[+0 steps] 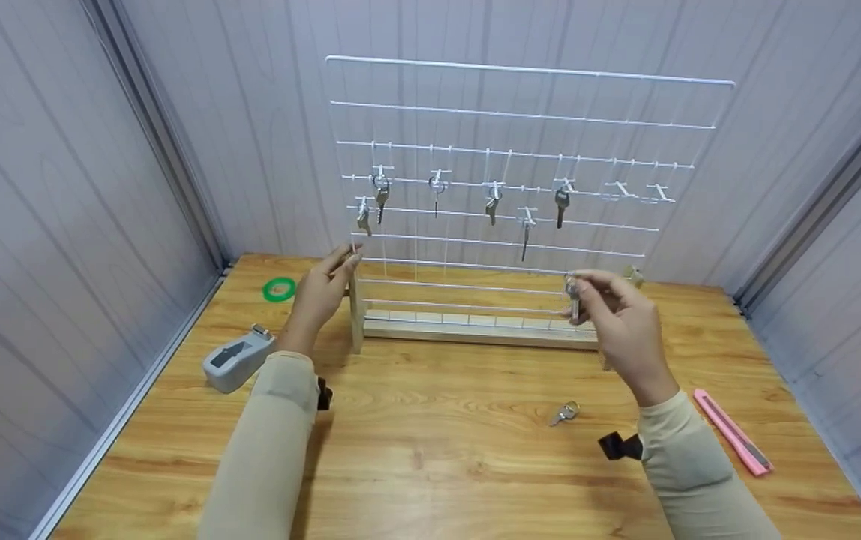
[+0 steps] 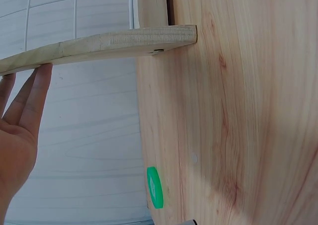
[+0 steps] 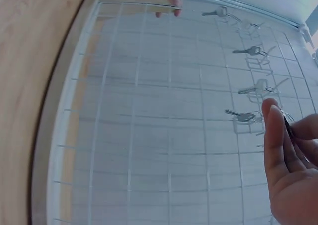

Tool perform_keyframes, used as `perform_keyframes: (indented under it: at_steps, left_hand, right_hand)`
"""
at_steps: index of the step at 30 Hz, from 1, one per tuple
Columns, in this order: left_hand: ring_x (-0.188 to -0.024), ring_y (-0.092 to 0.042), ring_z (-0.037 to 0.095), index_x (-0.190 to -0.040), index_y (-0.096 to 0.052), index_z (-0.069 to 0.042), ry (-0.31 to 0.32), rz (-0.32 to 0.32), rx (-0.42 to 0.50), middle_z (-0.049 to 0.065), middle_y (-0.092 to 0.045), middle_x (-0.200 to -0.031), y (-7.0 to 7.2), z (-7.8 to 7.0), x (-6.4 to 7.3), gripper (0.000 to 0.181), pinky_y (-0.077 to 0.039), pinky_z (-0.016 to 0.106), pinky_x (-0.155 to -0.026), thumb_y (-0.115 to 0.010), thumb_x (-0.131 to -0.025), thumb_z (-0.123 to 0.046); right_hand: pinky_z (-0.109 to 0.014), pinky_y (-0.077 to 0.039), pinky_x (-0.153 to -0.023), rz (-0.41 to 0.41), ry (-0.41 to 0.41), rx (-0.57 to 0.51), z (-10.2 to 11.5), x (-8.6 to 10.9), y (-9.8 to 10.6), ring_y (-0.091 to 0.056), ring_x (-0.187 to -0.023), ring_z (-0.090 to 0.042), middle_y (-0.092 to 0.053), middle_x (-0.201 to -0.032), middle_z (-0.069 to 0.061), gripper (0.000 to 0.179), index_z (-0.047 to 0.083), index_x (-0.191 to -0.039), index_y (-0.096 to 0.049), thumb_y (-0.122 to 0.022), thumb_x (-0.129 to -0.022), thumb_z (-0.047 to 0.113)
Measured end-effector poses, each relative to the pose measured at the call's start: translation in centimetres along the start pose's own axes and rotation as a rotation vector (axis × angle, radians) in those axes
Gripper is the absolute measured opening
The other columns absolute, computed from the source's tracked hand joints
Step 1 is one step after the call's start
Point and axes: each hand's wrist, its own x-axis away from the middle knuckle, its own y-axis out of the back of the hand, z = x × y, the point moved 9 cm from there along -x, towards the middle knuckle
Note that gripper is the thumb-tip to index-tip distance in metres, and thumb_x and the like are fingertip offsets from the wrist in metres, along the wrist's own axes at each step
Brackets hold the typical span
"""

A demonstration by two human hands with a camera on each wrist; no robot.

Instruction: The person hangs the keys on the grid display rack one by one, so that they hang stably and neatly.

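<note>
A white wire grid rack (image 1: 468, 262) on a wooden stand (image 1: 358, 319) faces me, with several keys (image 1: 562, 206) hanging from its hooks. My left hand (image 1: 322, 292) holds the stand's left upright near its top; in the left wrist view its fingertips (image 2: 43, 73) meet the upright's wooden edge (image 2: 104, 43). Between thumb and fingers, my right hand (image 1: 625, 322) pinches a key (image 1: 574, 300) in front of the rack's lower right part. In the right wrist view the fingers mostly hide that key. Another key with a ring (image 1: 565, 412) lies on the table below.
A pink utility knife (image 1: 734, 431) lies at the right beside my forearm. To the left are a green tape roll (image 1: 279, 289) and a grey tape dispenser (image 1: 239, 360). Two hooks (image 1: 655, 193) at the rack's upper right carry no key. Panelled walls enclose the table (image 1: 430, 465).
</note>
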Motion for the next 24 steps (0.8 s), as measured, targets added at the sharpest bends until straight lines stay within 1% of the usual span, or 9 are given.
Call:
perform_keyframes:
  at_steps: [2,5,7,11,14,20,24]
  left_hand:
    - [-0.144,-0.060,0.041,-0.157,-0.054,-0.036,0.007,-0.002,-0.001,0.007,-0.056,-0.163,0.0,0.0,0.0,0.059,-0.065,0.049,-0.103,-0.054,-0.105,-0.064]
    - [-0.145,-0.058,0.041,-0.159,-0.052,-0.034,0.013,-0.001,0.002,0.008,-0.054,-0.164,-0.1,0.1,0.0,0.060,-0.065,0.049,-0.104,-0.054,-0.106,-0.062]
    - [-0.145,-0.058,0.041,-0.159,-0.052,-0.034,0.014,-0.003,0.002,0.008,-0.054,-0.164,0.0,0.1,0.0,0.060,-0.064,0.049,-0.104,-0.054,-0.106,-0.062]
    - [-0.145,-0.059,0.041,-0.158,-0.053,-0.035,0.016,-0.003,0.006,0.010,-0.053,-0.165,0.0,0.1,-0.1,0.060,-0.065,0.049,-0.104,-0.054,-0.105,-0.064]
    - [-0.145,-0.059,0.042,-0.158,-0.054,-0.035,0.018,0.001,0.015,0.010,-0.052,-0.165,0.0,0.1,-0.1,0.062,-0.064,0.050,-0.104,-0.054,-0.104,-0.066]
    - [-0.147,-0.056,0.042,-0.158,-0.053,-0.036,0.034,0.008,0.025,0.008,-0.052,-0.166,-0.1,0.3,-0.1,0.061,-0.064,0.050,-0.105,-0.055,-0.104,-0.065]
    - [-0.147,-0.056,0.044,-0.158,-0.053,-0.034,0.029,0.009,0.022,0.010,-0.052,-0.166,-0.2,0.2,0.0,0.061,-0.064,0.051,-0.106,-0.054,-0.105,-0.064]
  right_hand:
    - [-0.026,-0.067,-0.068,-0.052,0.018,-0.035,0.6,-0.7,0.8,-0.077,-0.072,-0.012,-0.077,-0.094,0.002,0.021,-0.004,-0.124,-0.072,-0.064,-0.106,0.004]
    - [-0.026,-0.067,-0.068,-0.127,0.037,-0.082,1.4,-1.7,2.0,-0.078,-0.072,-0.014,-0.077,-0.095,-0.001,0.022,-0.006,-0.124,-0.071,-0.065,-0.106,0.005]
    - [-0.026,-0.067,-0.068,-0.175,0.038,-0.106,1.8,-2.2,2.8,-0.077,-0.072,-0.014,-0.076,-0.094,-0.003,0.023,-0.006,-0.123,-0.071,-0.066,-0.106,0.008]
    - [-0.025,-0.066,-0.067,-0.245,0.032,-0.159,2.2,-3.2,3.9,-0.077,-0.071,-0.015,-0.076,-0.093,-0.007,0.027,-0.008,-0.122,-0.071,-0.068,-0.106,0.013]
    - [-0.025,-0.066,-0.064,-0.283,0.036,-0.209,2.4,-3.9,4.3,-0.078,-0.070,-0.016,-0.076,-0.092,-0.010,0.028,-0.010,-0.121,-0.070,-0.068,-0.106,0.014]
    - [-0.024,-0.066,-0.063,-0.331,0.038,-0.266,2.7,-5.1,4.8,-0.078,-0.070,-0.016,-0.074,-0.093,-0.011,0.021,-0.005,-0.117,-0.071,-0.068,-0.105,0.012]
    - [-0.025,-0.066,-0.063,-0.354,0.031,-0.289,2.7,-5.6,5.0,-0.078,-0.069,-0.016,-0.073,-0.094,-0.012,0.018,-0.004,-0.115,-0.070,-0.068,-0.106,0.011]
